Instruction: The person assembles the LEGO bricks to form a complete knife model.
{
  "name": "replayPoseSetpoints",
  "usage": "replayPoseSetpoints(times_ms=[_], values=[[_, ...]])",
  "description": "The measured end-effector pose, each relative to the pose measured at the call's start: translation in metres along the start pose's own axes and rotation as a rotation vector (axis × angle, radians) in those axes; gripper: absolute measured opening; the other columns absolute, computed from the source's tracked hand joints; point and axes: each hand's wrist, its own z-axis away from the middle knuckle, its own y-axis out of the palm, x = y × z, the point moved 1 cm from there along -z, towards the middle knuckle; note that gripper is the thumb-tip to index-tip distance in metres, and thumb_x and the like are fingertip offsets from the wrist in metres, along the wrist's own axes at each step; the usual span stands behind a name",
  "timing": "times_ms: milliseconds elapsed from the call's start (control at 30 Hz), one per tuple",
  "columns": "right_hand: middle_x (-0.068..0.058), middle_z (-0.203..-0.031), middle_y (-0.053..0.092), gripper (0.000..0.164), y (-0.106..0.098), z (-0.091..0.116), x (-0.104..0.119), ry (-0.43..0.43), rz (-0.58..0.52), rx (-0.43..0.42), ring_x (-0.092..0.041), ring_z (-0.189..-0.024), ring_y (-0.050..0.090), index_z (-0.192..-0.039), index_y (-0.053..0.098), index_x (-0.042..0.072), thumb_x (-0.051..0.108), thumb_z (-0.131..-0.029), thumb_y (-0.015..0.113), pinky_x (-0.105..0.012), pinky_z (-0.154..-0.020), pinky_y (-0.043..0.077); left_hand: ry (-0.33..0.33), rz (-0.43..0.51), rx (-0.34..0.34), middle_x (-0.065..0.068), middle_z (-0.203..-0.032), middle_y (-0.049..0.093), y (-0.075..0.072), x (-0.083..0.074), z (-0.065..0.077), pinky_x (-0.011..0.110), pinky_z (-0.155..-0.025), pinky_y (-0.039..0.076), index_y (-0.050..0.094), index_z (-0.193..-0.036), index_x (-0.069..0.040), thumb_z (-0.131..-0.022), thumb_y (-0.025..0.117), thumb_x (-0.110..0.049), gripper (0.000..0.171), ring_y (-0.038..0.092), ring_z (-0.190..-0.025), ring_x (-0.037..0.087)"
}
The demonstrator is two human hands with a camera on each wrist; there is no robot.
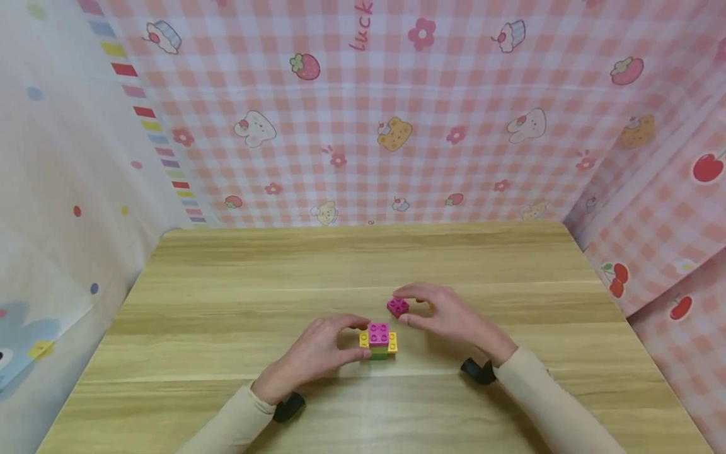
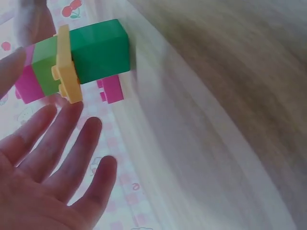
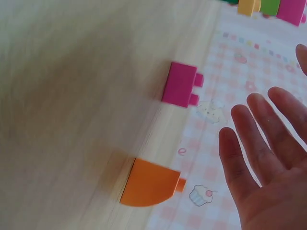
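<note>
A small stack of toy building bricks (image 1: 378,334) stands on the table, pink on top, then lime green, a wider yellow piece and dark green at the bottom. My left hand (image 1: 320,350) is beside its left side, thumb and forefinger at the pink brick's corners. The other left fingers spread straight in the left wrist view. Behind the stack, my right hand (image 1: 439,310) has its thumb and forefinger on either side of a magenta brick (image 3: 180,84), apart from it. An orange brick with a curved side (image 3: 149,183) sits under that hand, mostly hidden in the head view.
The wooden table (image 1: 255,271) runs back to a pink checked cloth (image 1: 363,170) hung as a wall. More printed cloth hangs at both sides. A black wrist device (image 1: 289,407) is strapped to the left wrist, and another (image 1: 478,371) to the right.
</note>
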Motion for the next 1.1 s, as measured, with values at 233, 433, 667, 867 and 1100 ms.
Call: replayPoseSetpoints(times_ms=[233,433,667,867,1100], values=[[-0.007,-0.141,0.064,0.047,-0.004,-0.008,-0.007,-0.004,0.036,0.039,-0.031,-0.134,0.056,-0.138,0.065,0.01,0.032,-0.098,0.073,-0.056,-0.112,0.044,0.032,0.043,-0.053,0.002,-0.132,0.07,-0.001,-0.004,0.002,0.055,-0.111,0.043,0.069,-0.132,-0.012,-0.088,0.083,-0.037,0.052,0.061,-0.127,0.027],[-0.009,-0.15,0.056,0.053,-0.006,-0.016,-0.012,0.022,0.041,0.133,-0.033,-0.143,0.047,-0.144,0.061,0.01,0.033,-0.098,0.075,-0.058,-0.116,0.039,0.059,0.062,-0.088,0.0,-0.128,0.072,0.001,-0.005,0.002,0.055,-0.111,0.042,0.071,-0.127,-0.014,-0.089,0.082,-0.033,0.044,0.064,-0.123,0.023],[-0.008,-0.157,0.049,0.059,-0.007,-0.025,-0.016,0.042,0.071,0.228,-0.034,-0.151,0.034,-0.148,0.057,0.014,0.035,-0.097,0.075,-0.06,-0.118,0.034,0.068,0.084,-0.114,-0.002,-0.124,0.073,0.002,-0.004,0.002,0.049,-0.108,0.047,0.073,-0.123,-0.015,-0.09,0.082,-0.028,0.036,0.065,-0.119,0.019],[-0.008,-0.157,0.049,0.057,-0.003,-0.032,-0.02,0.039,0.113,0.268,-0.033,-0.152,0.032,-0.149,0.056,0.013,0.029,-0.097,0.076,-0.057,-0.119,0.033,0.075,0.099,-0.114,-0.002,-0.121,0.074,0.003,-0.004,0.002,0.045,-0.105,0.051,0.074,-0.121,-0.013,-0.089,0.082,-0.024,0.034,0.067,-0.116,0.018],[-0.007,-0.137,0.066,0.045,0.003,-0.037,-0.022,0.002,0.203,0.272,-0.024,-0.126,0.061,-0.139,0.065,0.012,0.025,-0.097,0.076,-0.045,-0.108,0.05,0.112,0.119,-0.12,0.0,-0.119,0.075,0.004,-0.002,0.001,0.043,-0.099,0.055,0.073,-0.12,-0.011,-0.09,0.081,-0.022,0.033,0.069,-0.111,0.019]])
